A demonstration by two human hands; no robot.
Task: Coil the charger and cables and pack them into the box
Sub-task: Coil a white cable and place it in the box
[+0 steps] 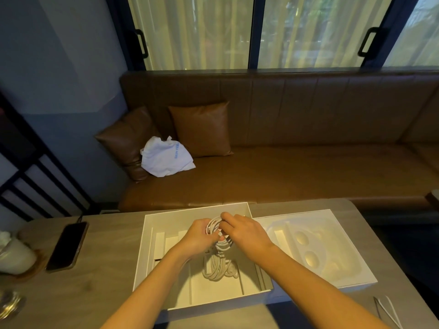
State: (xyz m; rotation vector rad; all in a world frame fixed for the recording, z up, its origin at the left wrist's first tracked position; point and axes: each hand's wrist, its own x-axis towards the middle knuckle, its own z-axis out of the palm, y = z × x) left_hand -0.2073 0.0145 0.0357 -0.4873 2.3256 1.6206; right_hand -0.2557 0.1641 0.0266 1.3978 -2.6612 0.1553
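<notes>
An open white box [147, 252] with cardboard dividers sits on the table in front of me. Both hands are over its middle, holding a bundle of white cable [217, 264]. My left hand [198, 238] grips the upper loops of the coil. My right hand [244, 231] pinches the cable at the top of the coil, close against the left hand. The lower loops hang down into the box and rest on its floor. No charger brick is clearly visible.
A white moulded tray insert [318, 248] lies right of the box. A dark phone [67, 245] lies at the left, beside a white cup [14, 255]. Another white cable [389, 312] lies at the table's near right corner. A brown sofa runs behind the table.
</notes>
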